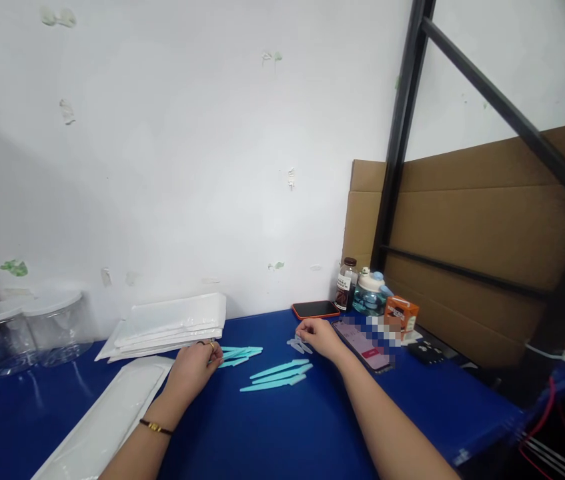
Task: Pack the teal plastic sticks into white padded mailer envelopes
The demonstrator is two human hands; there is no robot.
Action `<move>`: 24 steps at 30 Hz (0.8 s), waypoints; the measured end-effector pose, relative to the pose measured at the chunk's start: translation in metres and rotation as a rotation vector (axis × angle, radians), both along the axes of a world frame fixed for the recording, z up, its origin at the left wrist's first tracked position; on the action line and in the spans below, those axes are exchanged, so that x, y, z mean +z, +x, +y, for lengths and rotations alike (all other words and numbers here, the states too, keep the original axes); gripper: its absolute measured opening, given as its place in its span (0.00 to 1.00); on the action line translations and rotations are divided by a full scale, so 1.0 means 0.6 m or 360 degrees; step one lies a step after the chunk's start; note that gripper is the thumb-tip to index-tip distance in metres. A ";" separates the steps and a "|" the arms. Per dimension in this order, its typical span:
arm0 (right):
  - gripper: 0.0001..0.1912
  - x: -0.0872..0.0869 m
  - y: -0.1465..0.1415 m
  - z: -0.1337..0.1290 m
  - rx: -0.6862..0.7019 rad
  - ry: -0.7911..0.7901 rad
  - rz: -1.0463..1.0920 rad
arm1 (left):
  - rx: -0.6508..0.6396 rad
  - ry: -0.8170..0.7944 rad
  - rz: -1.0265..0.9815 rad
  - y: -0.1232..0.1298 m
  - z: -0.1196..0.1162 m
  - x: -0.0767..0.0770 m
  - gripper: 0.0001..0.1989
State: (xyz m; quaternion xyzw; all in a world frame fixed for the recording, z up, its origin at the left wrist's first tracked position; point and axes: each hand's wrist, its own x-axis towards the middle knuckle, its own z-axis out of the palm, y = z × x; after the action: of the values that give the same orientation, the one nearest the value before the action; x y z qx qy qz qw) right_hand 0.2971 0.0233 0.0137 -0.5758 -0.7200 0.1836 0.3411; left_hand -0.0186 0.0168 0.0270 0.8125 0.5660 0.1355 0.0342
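My left hand (196, 363) is at the left end of a group of turquoise sticks (242, 352), its fingers curled together; what they pinch is hidden. Several more turquoise sticks (277, 377) lie side by side on the blue table between my hands. At the right, my right hand (316, 335) has its fingertips pressed together over a small pile of translucent pieces (299, 345). Whether a piece is between those fingertips is too small to tell.
White padded envelopes (172, 320) are stacked behind my left hand, and another envelope (112, 413) lies left of my forearm. Clear jars (57, 330) stand far left. Phones (316, 309), bottles (369, 293) and an orange box (401, 317) sit at the right back, beside a black metal frame (402, 133).
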 end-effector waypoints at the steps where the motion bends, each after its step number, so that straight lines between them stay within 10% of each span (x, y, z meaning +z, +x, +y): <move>1: 0.08 0.001 0.007 -0.001 -0.0048 0.0020 -0.0104 | 0.0031 0.0011 0.0042 -0.003 0.003 -0.002 0.06; 11: 0.08 0.010 -0.013 -0.031 0.0325 -0.0145 -0.0637 | -0.0158 0.0024 -0.0302 0.023 -0.025 -0.001 0.12; 18: 0.07 0.017 -0.064 -0.048 0.0512 -0.0079 -0.0240 | -0.0472 0.0007 -0.0147 0.063 -0.051 0.000 0.16; 24: 0.04 0.020 -0.030 -0.034 0.0355 -0.0076 -0.0107 | -0.0304 0.0004 0.0067 0.017 -0.027 0.020 0.17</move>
State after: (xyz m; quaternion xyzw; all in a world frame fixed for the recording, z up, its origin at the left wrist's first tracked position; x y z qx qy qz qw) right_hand 0.2793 0.0029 0.0258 -0.5058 -0.7861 0.2182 0.2804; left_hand -0.0083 0.0008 0.0388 0.8654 0.4865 0.1152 0.0339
